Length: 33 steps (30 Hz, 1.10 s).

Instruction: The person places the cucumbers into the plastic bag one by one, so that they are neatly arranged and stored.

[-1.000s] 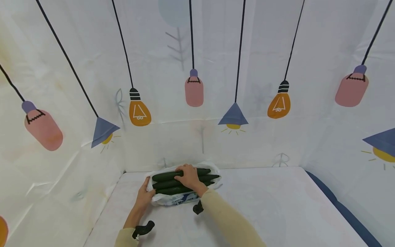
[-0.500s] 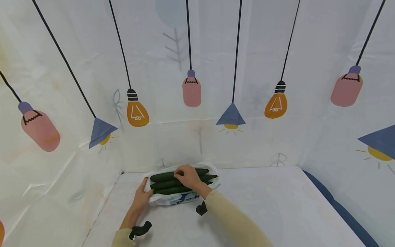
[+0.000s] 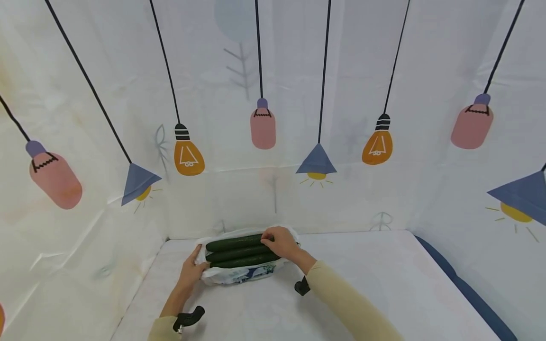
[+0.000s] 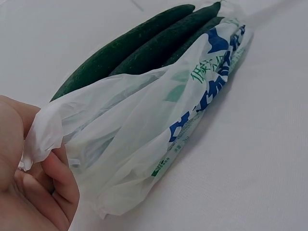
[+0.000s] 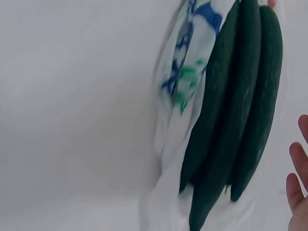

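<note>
Three long green cucumbers lie side by side in a thin white plastic bag printed in blue and green. At the bag's left end my left hand holds its edge. The left wrist view shows a fold of plastic pinched between thumb and fingers. Over the right end of the cucumbers is my right hand, holding nothing. In the right wrist view, its slightly bent fingers show at the right edge, apart from the cucumbers.
The bag lies on a white-covered table, near its back edge. A white sheet printed with hanging lamps rises behind and on both sides. Dark blue cloth shows beyond the table's right edge. Small black cameras sit on both wrists.
My right hand has come off the middle of the cucumbers and shifted right toward their far end. My left hand stays on the bag's left edge. The view has turned slightly.
</note>
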Available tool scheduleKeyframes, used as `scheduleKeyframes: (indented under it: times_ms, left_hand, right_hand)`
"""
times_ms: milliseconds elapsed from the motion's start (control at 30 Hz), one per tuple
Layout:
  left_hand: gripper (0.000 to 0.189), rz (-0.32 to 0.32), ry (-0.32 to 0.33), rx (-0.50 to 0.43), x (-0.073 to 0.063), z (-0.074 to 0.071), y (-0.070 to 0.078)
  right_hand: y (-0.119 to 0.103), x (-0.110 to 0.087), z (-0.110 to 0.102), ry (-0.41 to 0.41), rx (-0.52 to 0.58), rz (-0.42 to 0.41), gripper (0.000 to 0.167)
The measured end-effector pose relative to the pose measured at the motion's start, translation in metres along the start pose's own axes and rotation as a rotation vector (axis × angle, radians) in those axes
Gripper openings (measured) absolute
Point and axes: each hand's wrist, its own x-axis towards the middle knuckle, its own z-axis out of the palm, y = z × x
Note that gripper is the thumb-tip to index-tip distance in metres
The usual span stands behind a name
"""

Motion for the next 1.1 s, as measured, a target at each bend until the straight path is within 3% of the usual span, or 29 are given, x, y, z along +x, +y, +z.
scheduleKeyframes:
  times_ms: [367, 667, 867, 1100]
  left_hand:
    - [0.071, 0.037, 0.009, 0.080, -0.002, -0.008, 0.000]
    - [0.062, 0.038, 0.014, -0.021, -0.005, -0.013, -0.001]
    - [0.058, 0.055, 0.033, -0.028, -0.003, -0.016, 0.000]
    - [0.060, 0.080, 0.008, 0.015, -0.008, -0.028, 0.002]
  right_hand:
    - [0.032, -0.027, -0.037, 0.064, -0.036, -0.024, 0.006]
    - [0.061, -0.052, -0.065, 0.058, -0.086, 0.067, 0.005]
    - [0.074, -0.066, -0.085, 0.027, -0.117, 0.113, 0.006]
    - [0.088, -0.076, -0.103, 0.035, -0.142, 0.125, 0.005]
